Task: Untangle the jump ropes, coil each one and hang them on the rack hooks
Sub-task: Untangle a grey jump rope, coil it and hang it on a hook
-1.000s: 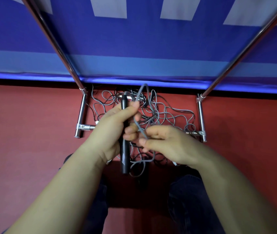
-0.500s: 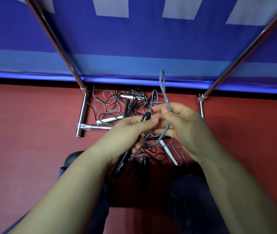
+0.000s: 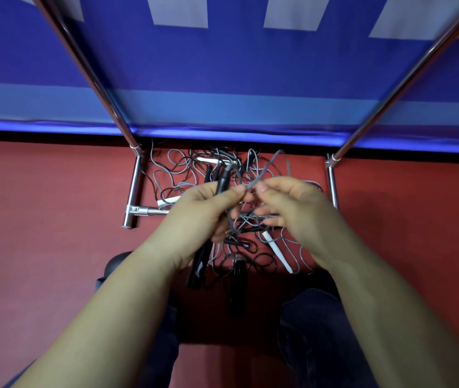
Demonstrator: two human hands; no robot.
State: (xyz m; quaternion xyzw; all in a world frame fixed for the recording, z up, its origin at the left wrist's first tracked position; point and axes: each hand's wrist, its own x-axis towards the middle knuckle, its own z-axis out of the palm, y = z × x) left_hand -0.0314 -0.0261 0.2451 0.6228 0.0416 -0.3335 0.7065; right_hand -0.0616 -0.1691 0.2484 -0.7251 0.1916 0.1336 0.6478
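Two hands working: left hand [image 3: 194, 217] gripping black handle [image 3: 222, 182], right hand [image 3: 292, 208] pinching limp grey cord [image 3: 264, 175]; likely handling light and floppy, the rigid handle offering the surest hold

Grey cord [image 3: 264, 170], black handle [image 3: 199, 268], red floor [image 3: 41, 219].

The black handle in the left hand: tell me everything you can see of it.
The black handle is a slim, glossy, plastic-looking stick, tilted slightly right of upright. The left hand grips its middle, hiding that part; its lower end shows below the palm. A grey cord leaves its tapered grey tip and loops to the right hand, which pinches it.
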